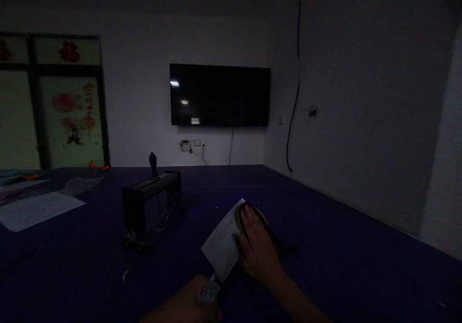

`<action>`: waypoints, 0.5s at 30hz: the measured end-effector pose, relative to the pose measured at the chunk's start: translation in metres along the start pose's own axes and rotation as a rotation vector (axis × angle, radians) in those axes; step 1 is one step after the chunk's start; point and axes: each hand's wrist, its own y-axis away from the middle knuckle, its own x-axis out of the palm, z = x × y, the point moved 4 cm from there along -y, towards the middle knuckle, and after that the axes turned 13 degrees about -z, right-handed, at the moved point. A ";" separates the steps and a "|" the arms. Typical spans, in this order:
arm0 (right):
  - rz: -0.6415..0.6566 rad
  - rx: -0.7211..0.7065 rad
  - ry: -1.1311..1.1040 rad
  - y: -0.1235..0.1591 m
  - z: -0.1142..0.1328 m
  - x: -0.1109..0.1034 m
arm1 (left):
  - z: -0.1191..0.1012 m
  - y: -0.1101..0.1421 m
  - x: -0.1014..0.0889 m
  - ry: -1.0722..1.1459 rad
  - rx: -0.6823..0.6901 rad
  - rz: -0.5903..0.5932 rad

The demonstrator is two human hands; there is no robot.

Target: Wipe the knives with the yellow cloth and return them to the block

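My left hand (198, 300), at the bottom centre, is closed round the patterned grey handle of a cleaver (223, 242). The broad pale blade points up and away over the dark blue floor covering. Against the blade's right edge, my right hand (258, 247) grips a yellow-and-black cloth-like pad (266, 220), its fingers long and close together over it. The pad's exact kind cannot be made out in the dim light, and its underside is hidden by the hand. A short black strap-like end (288, 250) sticks out to its right.
A black box-shaped frame with clear sides (153, 207) stands left of the blade; a dark bottle-shaped thing (153, 164) rises behind it. Printed paper (39, 210) and clear plastic (81, 185) lie at left. A television (220, 95) hangs on the far wall.
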 end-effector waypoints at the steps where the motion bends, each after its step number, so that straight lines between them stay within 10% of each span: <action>1: 0.010 -0.012 -0.006 0.001 0.003 0.000 | 0.001 -0.001 0.000 0.009 0.003 -0.002; 15: -0.006 -0.001 0.025 -0.015 0.004 -0.007 | -0.003 0.001 0.000 -0.097 0.019 0.015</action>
